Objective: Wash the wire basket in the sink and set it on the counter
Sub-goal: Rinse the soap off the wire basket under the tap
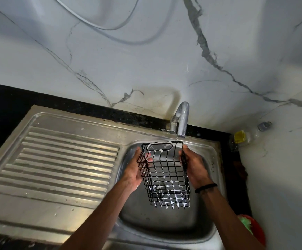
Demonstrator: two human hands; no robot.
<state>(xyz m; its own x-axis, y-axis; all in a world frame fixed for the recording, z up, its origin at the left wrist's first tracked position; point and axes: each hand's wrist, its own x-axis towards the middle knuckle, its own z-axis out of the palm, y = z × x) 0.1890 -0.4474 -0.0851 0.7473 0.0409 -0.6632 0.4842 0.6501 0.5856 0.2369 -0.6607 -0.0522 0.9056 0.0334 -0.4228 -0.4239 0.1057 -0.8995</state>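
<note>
The black wire basket [164, 175] is hanging over the sink [166, 226], tilted, its far end lying just under the tap [181, 120], white suds clinging to its wires, thickest at the near end. The person's hands are gripping it from both sides: the left hand [135, 173] is curling round its left side, the right hand [194, 167] is clasping its right side, a dark band [205, 188] sitting on that wrist. The ribbed draining board [56, 165] is lying to the left, the black desk [6, 100] running behind it below the marbled wall [146, 60]
</note>
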